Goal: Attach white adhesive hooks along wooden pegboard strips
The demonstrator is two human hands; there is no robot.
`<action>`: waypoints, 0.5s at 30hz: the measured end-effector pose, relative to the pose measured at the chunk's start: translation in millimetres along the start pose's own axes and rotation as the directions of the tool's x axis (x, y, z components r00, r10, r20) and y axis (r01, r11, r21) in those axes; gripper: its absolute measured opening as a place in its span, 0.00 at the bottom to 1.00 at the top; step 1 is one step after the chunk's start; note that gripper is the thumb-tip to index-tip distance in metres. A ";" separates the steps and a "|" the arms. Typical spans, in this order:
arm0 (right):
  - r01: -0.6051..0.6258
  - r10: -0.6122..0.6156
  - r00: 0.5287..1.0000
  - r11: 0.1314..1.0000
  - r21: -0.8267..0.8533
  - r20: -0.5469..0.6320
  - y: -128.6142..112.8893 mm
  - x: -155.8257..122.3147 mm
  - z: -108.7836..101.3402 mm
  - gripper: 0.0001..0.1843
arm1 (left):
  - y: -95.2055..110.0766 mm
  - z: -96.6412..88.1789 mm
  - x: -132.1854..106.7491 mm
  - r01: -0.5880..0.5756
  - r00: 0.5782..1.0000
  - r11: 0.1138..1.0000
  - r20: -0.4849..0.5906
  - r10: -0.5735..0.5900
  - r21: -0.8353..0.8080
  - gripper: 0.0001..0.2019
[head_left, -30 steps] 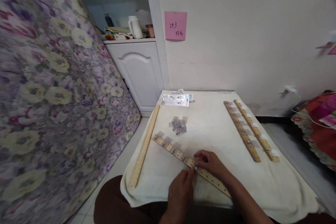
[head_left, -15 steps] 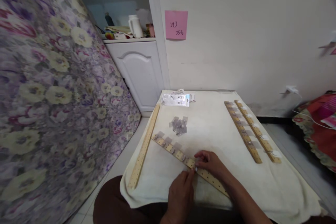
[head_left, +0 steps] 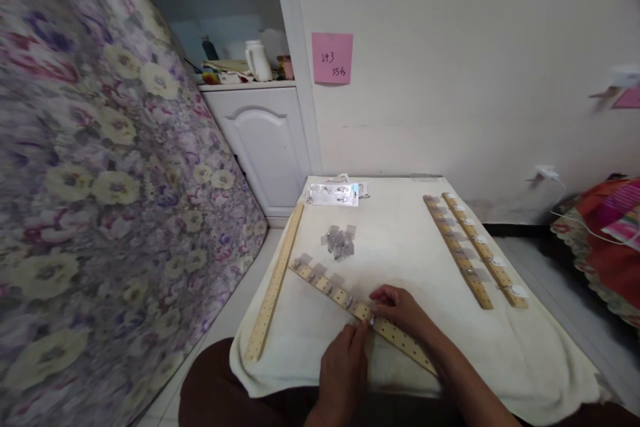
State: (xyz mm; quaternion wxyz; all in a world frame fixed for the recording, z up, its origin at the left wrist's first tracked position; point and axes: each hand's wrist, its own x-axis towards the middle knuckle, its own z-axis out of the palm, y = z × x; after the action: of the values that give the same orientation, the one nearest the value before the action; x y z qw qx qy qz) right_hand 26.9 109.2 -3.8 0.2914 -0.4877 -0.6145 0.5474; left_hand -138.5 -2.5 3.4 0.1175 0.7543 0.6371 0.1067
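A perforated wooden strip (head_left: 330, 290) lies slanted across the near part of a table covered with a white cloth (head_left: 400, 253). Small metal clips with clear tabs sit along its far half. My left hand (head_left: 344, 368) and my right hand (head_left: 400, 310) meet at the strip's middle, fingers pinched around a small metal clip (head_left: 372, 321) pressed against the wood. A loose pile of the same clips (head_left: 341, 241) lies beyond the strip.
A bare wooden strip (head_left: 275, 283) lies along the left table edge. Two strips with clips (head_left: 467, 250) lie at the right. A clear packet (head_left: 333, 193) is at the back. A floral mattress (head_left: 100, 180) leans at the left, and a white cabinet (head_left: 260, 140) stands behind.
The view has tilted slightly, so the scene sits a little lower and further left. Both hands stay at the same spot on the strip.
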 end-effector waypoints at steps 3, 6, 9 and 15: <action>-0.026 0.027 0.999 0.997 0.067 -0.019 -1.8 -3.7 -1.5 0.15 | -0.5 1.3 -0.3 0.013 1.000 1.000 -0.002 -0.013 -0.004 0.31; -0.039 0.042 0.999 0.988 0.151 -0.015 -3.9 -8.8 -6.8 0.16 | -2.4 3.8 -1.5 0.012 0.999 0.999 -0.048 -0.014 -0.030 0.28; -0.040 0.041 0.999 0.988 0.148 -0.007 -1.5 -7.2 -17.1 0.16 | -5.6 7.8 -2.6 -0.015 0.996 0.999 -0.091 0.010 -0.052 0.25; 0.019 -0.019 0.998 1.000 0.002 -0.064 -3.3 29.0 -31.4 0.11 | -12.6 29.1 0.3 0.021 0.995 0.999 -0.103 -0.018 0.032 0.17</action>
State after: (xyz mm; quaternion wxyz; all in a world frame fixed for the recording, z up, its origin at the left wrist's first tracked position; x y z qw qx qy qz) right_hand 43.7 148.3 1.6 0.3166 -0.4986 -0.6090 0.5294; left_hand -141.3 -1.3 -28.1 0.0731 0.7434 0.6513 0.1337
